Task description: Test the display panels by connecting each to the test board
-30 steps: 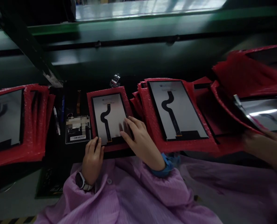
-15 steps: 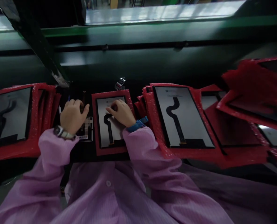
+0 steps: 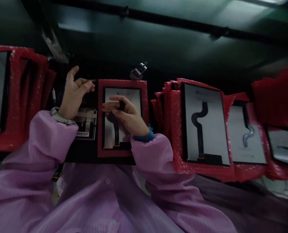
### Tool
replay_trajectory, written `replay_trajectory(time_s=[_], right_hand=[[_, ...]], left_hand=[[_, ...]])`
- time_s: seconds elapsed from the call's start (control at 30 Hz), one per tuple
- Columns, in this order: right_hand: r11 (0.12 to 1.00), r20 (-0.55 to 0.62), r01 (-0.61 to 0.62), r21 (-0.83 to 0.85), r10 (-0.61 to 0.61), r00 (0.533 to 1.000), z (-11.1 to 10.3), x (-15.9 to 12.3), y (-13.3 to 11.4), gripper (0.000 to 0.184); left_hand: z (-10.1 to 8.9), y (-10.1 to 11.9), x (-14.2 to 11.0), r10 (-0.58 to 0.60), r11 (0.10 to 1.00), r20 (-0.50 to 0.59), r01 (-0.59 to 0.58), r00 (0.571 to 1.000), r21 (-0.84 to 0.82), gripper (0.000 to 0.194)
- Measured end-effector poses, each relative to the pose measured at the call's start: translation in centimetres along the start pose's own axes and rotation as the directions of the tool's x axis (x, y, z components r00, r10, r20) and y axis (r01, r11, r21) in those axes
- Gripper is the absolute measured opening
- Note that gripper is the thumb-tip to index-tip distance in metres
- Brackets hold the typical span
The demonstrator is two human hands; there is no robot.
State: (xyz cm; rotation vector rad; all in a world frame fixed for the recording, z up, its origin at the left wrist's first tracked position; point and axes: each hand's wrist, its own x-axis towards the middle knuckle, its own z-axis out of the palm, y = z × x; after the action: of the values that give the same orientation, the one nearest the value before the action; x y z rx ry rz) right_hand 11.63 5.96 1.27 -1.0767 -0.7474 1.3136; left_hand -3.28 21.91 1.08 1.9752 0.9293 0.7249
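Head view | right fingers (image 3: 118, 101) curled over display panel (image 3: 131, 95) | grip unclear | left hand (image 3: 74, 94) open

The left hand (image 3: 75, 94) is raised and open, with the thumb pointing up and the other fingers (image 3: 85, 85) loosely spread and reaching toward the right. A pale watch strap (image 3: 60, 116) circles its wrist. The right hand (image 3: 126, 113) sits just right of it and slightly lower, well apart from the left, with its fingers (image 3: 112, 105) stretched leftward and gently bent. Whether those fingers grip anything is hard to tell. A blue cuff (image 3: 142, 138) shows at the right wrist. Both forearms angle inward from the elbows, covered by a left pink sleeve (image 3: 51, 136) and a right pink sleeve (image 3: 151, 155).
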Motion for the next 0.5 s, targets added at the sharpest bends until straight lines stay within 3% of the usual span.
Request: replay_trajectory(time_s=[0.13, 0.27, 0.37, 0.5], right_hand=[[0.998, 0.009, -0.003, 0.055, 0.002, 1.000, 0.4, 0.0, 0.5, 0.040], [0.999, -0.022, 0.033, 0.016, -0.033, 0.999, 0.1, 0.3, 1.2, 0.017], [0.996, -0.042, 0.047, -0.081, -0.051, 0.998, 0.0, 0.3, 1.5, 0.013], [0.987, 0.032, 0.079, -0.139, -0.075, 0.997, -0.1, 0.3, 1.2, 0.040]], left_hand=[[-0.2, -0.3, 0.3, 0.106, 0.966, -0.062, -0.118, 0.992, -0.229, 0.042], [-0.3, 0.0, 0.2, 0.204, 0.907, 0.014, -0.184, 0.979, -0.380, 0.027], [-0.2, 0.8, -0.3, 0.244, 0.914, 0.033, -0.218, 0.969, -0.343, 0.041], [-0.4, 1.6, -0.7, 0.314, 0.937, 0.130, -0.284, 0.941, -0.202, 0.039]])
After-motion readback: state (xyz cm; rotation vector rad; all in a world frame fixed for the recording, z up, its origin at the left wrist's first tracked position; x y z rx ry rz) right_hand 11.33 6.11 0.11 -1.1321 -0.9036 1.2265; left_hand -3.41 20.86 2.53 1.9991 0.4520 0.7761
